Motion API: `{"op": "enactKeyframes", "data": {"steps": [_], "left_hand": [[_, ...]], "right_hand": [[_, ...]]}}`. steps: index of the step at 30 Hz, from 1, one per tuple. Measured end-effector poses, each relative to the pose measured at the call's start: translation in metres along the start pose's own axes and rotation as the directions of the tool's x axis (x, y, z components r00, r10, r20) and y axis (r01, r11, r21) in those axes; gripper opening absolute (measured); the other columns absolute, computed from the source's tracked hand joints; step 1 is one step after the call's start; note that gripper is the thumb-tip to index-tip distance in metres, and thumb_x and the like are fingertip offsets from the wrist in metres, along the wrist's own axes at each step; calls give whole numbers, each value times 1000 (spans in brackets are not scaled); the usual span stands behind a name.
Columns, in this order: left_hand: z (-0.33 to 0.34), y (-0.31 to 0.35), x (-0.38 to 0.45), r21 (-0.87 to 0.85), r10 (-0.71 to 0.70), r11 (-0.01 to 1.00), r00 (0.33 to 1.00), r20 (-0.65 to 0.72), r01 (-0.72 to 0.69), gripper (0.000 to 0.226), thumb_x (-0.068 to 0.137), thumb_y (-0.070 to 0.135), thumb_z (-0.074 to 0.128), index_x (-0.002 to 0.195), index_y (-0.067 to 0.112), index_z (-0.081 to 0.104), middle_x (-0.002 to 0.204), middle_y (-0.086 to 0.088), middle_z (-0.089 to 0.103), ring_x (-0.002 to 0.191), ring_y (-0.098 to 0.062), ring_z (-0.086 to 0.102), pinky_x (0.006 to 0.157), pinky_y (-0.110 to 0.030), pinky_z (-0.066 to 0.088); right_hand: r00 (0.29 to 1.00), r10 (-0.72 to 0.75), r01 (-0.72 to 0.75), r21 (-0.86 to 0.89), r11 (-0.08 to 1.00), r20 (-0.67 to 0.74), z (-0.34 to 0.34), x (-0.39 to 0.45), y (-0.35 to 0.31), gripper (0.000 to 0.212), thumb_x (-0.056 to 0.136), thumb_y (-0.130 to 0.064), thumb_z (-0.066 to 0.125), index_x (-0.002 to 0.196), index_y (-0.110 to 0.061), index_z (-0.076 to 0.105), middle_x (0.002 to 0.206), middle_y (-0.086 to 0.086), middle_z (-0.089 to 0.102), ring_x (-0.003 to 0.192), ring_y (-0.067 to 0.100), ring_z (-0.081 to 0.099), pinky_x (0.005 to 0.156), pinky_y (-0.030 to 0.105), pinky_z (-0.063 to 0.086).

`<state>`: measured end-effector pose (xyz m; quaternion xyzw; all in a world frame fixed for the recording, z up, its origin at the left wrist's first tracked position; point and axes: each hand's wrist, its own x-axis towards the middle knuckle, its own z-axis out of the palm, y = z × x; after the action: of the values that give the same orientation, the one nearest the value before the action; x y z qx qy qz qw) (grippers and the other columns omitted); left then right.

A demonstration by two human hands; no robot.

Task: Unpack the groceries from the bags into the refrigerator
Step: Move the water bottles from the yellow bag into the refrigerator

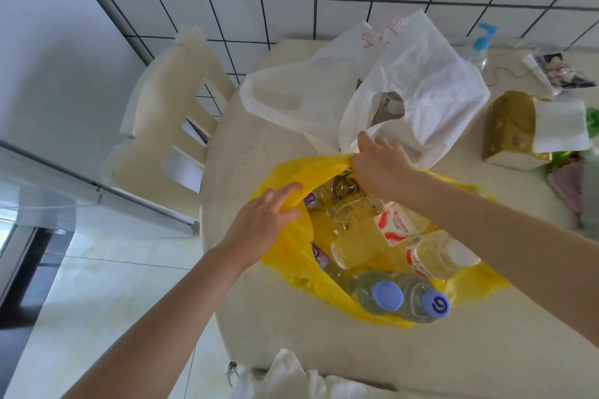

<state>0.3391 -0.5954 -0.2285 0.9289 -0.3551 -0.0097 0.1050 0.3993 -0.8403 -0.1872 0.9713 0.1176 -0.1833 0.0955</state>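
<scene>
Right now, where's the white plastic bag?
Head view: the white plastic bag sits on the round cream table, at the far side, just behind the yellow plastic bag of bottles and left of the gold tissue box.

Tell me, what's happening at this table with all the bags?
A person is opening a yellow bag of groceries on the table. The left hand and the right hand each grip its rim and hold the mouth wide. Inside lie several drink bottles, including two with blue caps and some with red-and-white labels. Nothing has been lifted out yet. A white bag sits just behind, also still holding something.
</scene>
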Motion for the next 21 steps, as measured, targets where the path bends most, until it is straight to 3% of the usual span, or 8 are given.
{"op": "enactKeyframes", "data": {"steps": [1,3,6,9,13,15,18,21], "left_hand": [[3,-3,0,49,33,998,999,14,-34,49,62,-9,77,100,21,73,136,-12,55,88,-32,64,58,-34,54],[8,-9,1,64,-46,997,998,32,44,46,71,-3,74,112,19,72,132,-10,58,90,-32,64,63,-36,55],[10,-19,5,67,-246,967,969,10,245,48,85,39,68,126,15,62,128,-3,61,93,-30,61,69,-38,54],[10,-20,13,156,-324,938,944,70,310,77,70,56,75,135,19,53,138,0,53,108,-29,56,79,-40,49],[23,-34,5,107,-363,932,893,265,347,94,74,54,74,151,35,22,159,2,21,146,-28,21,113,-49,27],[30,-46,-6,35,-379,918,850,366,395,99,75,61,69,152,39,11,162,3,13,150,-25,8,117,-50,19],[35,-51,-15,-14,-363,908,806,467,418,106,72,69,66,153,36,5,163,4,9,150,-24,6,117,-50,19],[32,-52,-16,-58,-355,901,809,469,429,102,73,66,66,153,34,12,163,3,8,150,-27,6,117,-52,18]], "right_hand": [[999,34,-34,-7,999,-22,-2,3,-2,21,84,-8,49,98,-15,62,124,11,36,105,31,44,74,38,39],[996,82,-80,43,996,-44,-3,11,-8,21,86,-8,48,103,-13,60,113,11,44,95,30,51,67,36,41],[994,100,-89,227,970,-38,1,23,-19,16,92,-9,45,106,-7,53,82,6,52,69,24,54,53,33,42],[1000,5,3,271,963,-30,9,39,-27,25,92,-12,46,116,-5,44,99,12,58,84,28,56,63,37,47],[985,-126,102,187,977,120,18,52,-28,45,91,-18,45,132,-3,35,124,21,48,111,36,51,90,43,48],[972,-146,127,109,986,184,22,51,-29,52,90,-20,48,137,-5,31,132,20,40,120,39,44,96,46,45],[930,-222,190,135,972,292,25,42,-28,63,92,-30,52,145,-14,24,144,18,31,130,38,37,103,48,40],[916,-322,248,292,924,241,16,31,-18,45,95,-31,49,137,-16,41,128,7,53,112,25,54,92,37,46]]}}
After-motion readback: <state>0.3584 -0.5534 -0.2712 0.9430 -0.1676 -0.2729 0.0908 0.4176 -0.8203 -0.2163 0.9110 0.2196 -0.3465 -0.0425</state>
